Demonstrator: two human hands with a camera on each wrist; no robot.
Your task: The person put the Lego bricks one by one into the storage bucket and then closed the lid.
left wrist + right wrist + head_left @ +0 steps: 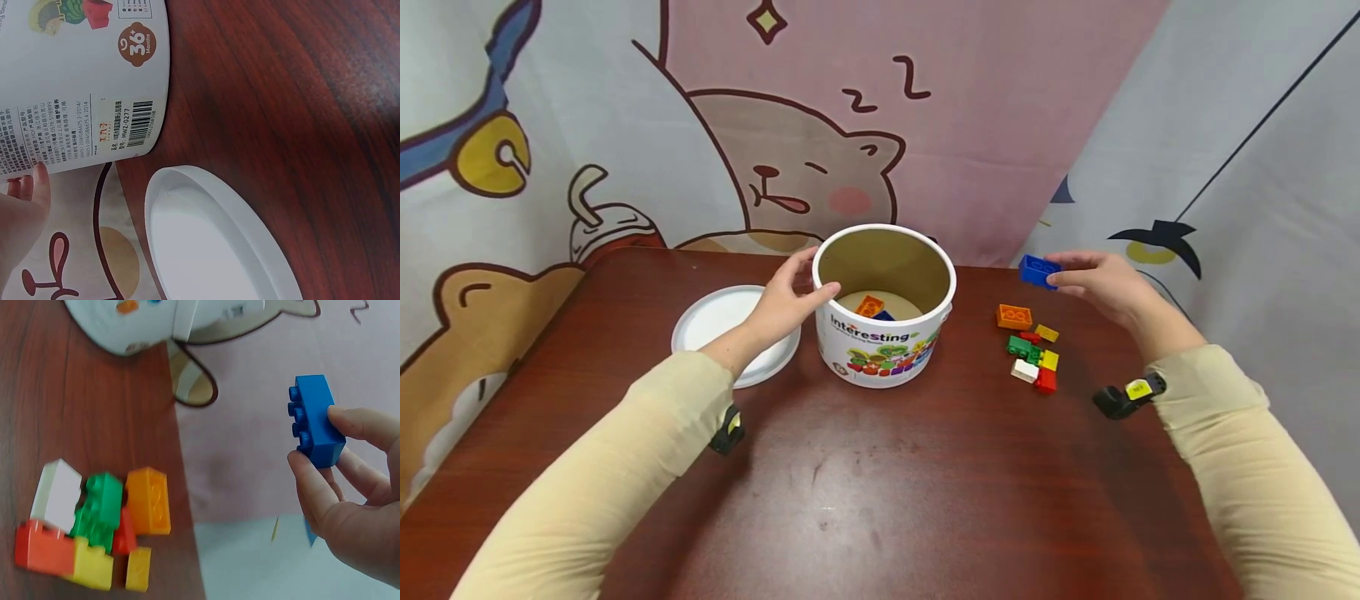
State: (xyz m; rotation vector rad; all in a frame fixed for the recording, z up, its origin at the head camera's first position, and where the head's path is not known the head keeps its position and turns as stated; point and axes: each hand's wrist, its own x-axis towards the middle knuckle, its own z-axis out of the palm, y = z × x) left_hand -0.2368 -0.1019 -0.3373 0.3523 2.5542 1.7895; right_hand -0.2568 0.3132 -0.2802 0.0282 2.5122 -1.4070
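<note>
Right hand (1101, 283) pinches the blue brick (1039, 271); the tub (880, 350), gripped by the left hand (786, 300), lies leftward, well apart.

White round plastic bucket (883, 354), near far edge of my dark red-brown wooden table (880, 483): "Interesting" across front, "36+ Months" on brown rounded badge (137, 44), "MWZ-0277" on white rectangular barcode sticker (122, 128); much small Chinese print I can't read. Pink-and-white cartoon curtain (1000, 125) beyond far edge: "Z Z".

Glossy reddish-brown table (880, 483); behind it, cartoon cloth (1000, 108) printed with sleeping bear (820, 142), yellow bell (481, 158)
</note>
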